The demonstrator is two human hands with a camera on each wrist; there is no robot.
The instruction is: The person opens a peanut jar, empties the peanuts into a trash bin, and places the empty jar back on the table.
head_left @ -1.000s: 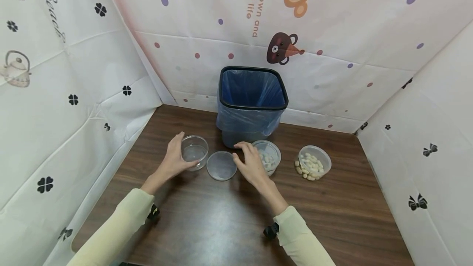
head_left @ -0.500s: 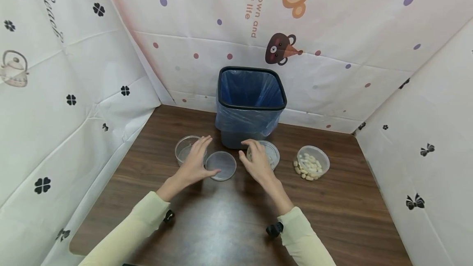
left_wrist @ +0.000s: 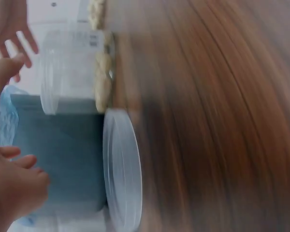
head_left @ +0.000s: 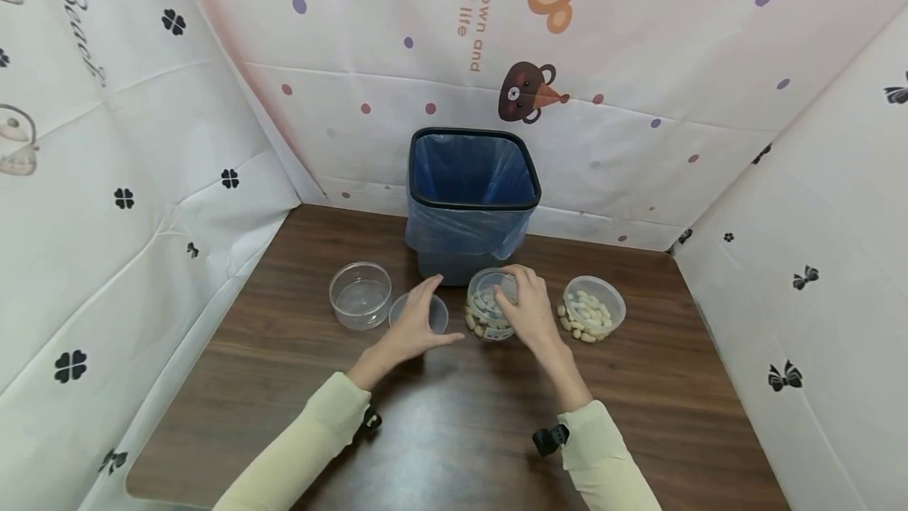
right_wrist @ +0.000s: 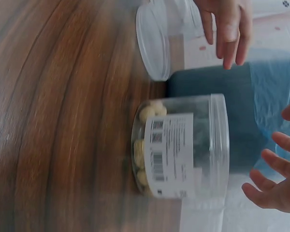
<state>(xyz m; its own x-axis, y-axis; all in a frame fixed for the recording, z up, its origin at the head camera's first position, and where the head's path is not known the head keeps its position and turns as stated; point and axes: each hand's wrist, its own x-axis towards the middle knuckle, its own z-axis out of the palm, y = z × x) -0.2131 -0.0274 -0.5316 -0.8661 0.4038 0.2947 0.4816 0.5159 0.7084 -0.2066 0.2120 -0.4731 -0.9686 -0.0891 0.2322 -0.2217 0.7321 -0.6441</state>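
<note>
My left hand (head_left: 414, 330) hovers with spread fingers over a flat clear round lid (head_left: 438, 315) lying on the table, covering part of it. Just right of that lid stands a clear plastic jar (right_wrist: 208, 150) with a white printed label and pale peanuts (right_wrist: 149, 112) at its bottom. My right hand (head_left: 530, 312) is above the jar's right side in the head view. In the right wrist view its fingers (right_wrist: 275, 188) are loosely bent and apart from the jar's rim. Both hands hold nothing.
An empty clear round container (head_left: 360, 302) stands left of the lid. On the right is another clear tub (head_left: 615, 314) holding peanuts. Behind the jar, a blue-lined bin (head_left: 474, 207) stands against the patterned cloth wall (head_left: 340, 38). All of this rests on a dark wooden table (head_left: 277, 369).
My left hand has moved right, from beside the empty container to above the lid. My right hand has shifted right, over the jar's right side. The containers look unmoved.
</note>
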